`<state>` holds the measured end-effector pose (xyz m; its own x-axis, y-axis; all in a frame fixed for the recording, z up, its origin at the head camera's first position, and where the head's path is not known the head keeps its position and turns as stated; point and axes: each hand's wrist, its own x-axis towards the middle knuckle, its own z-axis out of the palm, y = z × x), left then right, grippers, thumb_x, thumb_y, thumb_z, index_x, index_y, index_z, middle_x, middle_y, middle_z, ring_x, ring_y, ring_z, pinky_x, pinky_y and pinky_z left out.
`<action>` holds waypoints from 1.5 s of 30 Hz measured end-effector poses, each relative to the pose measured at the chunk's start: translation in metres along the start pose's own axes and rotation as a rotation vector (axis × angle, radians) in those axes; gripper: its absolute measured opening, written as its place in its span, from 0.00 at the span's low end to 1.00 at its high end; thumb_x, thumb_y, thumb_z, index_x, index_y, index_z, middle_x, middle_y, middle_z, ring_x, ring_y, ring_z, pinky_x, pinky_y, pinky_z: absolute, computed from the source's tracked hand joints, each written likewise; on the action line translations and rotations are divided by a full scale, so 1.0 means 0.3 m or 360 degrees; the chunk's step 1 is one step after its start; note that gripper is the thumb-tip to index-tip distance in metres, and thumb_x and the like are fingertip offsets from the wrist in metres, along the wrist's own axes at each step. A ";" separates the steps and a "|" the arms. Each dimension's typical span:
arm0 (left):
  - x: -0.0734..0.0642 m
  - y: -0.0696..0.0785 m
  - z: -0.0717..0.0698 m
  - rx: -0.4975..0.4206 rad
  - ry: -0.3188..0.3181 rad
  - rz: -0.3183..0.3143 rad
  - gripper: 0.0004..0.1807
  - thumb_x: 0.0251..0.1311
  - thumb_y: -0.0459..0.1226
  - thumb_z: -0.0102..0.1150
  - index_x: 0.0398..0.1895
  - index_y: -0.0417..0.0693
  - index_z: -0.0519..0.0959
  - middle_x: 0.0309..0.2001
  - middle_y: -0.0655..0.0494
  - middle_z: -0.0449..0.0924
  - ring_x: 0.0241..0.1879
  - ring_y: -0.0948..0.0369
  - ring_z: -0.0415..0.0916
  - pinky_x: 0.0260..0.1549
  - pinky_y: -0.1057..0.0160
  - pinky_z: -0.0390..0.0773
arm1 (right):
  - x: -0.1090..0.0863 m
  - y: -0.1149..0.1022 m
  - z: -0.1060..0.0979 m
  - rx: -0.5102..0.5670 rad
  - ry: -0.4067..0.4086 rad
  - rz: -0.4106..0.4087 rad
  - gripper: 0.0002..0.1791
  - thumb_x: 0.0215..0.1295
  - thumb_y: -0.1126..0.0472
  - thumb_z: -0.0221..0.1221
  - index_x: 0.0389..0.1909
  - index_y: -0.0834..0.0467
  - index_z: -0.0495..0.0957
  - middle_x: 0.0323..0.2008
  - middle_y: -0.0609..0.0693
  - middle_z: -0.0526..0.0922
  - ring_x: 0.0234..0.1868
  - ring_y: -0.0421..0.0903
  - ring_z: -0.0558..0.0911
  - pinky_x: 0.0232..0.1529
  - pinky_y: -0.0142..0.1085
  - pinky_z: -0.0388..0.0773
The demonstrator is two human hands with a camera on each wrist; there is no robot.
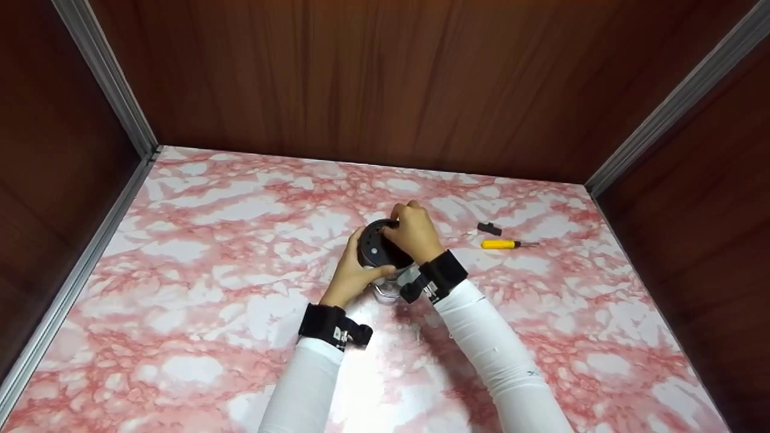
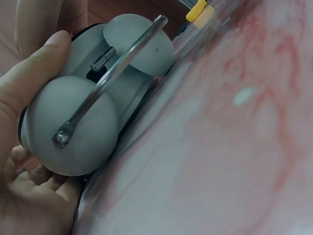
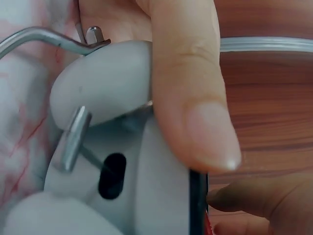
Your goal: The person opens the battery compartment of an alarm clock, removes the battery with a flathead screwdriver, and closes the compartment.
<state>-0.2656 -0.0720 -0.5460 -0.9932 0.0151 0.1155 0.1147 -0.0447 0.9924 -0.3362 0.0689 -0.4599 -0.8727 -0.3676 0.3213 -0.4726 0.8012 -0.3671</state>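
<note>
A twin-bell alarm clock [image 1: 374, 255] is tilted so its black back faces up in the head view. My left hand [image 1: 354, 272] grips the clock round its side, thumb on the near edge. My right hand [image 1: 415, 233] curls its thumb and fingers at the far edge of the back, by a recess; any small part between them is hidden. In the left wrist view show the pale grey bells [image 2: 73, 127], a metal carrying handle [image 2: 112, 78] and the small hammer [image 2: 102, 58]. The right wrist view shows the hammer slot [image 3: 112, 176] and a sliver of red by the black rim.
To the right lie a small black cover-like piece [image 1: 489, 228] and a yellow-handled screwdriver [image 1: 499, 245]. The table [image 1: 210, 313] has a red and white marbled surface. Brown wood-grain walls [image 1: 373, 84] with metal corner strips enclose its back and sides.
</note>
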 end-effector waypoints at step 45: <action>-0.078 0.026 0.228 0.0871 0.0687 0.0234 0.61 0.36 0.49 0.81 0.72 0.31 0.59 0.66 0.35 0.71 0.65 0.41 0.69 0.62 0.40 0.67 | -0.029 -0.029 -0.004 -0.0167 -0.0168 -0.0187 0.13 0.50 0.66 0.68 0.19 0.62 0.72 0.29 0.61 0.77 0.31 0.59 0.80 0.35 0.50 0.80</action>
<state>-0.2400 -0.0042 -0.5381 -0.8730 -0.3546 0.3348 0.1292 0.4939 0.8599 -0.3244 0.0657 -0.4586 -0.8228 -0.5049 0.2610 -0.5617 0.7925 -0.2376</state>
